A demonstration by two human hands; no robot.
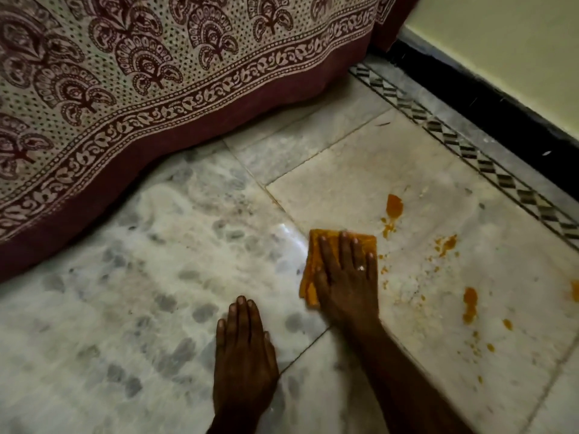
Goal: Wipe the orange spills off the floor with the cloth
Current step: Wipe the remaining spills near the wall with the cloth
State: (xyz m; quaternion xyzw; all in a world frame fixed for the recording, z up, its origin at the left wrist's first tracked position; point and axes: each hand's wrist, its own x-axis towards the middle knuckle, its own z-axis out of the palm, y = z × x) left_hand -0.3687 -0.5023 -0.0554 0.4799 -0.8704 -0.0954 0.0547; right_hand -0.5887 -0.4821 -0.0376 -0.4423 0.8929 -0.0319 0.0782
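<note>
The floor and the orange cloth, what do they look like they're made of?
The floor looks like polished marble or similar stone: grey mottling, slab joints, a glossy glare. The cloth looks like soft matte fabric, rumpling under the right hand; its fibre cannot be told.

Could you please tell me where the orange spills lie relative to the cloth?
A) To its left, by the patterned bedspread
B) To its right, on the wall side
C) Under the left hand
B: the orange spills dot the floor right of the cloth that the right hand presses, on the side of the wall.
</note>
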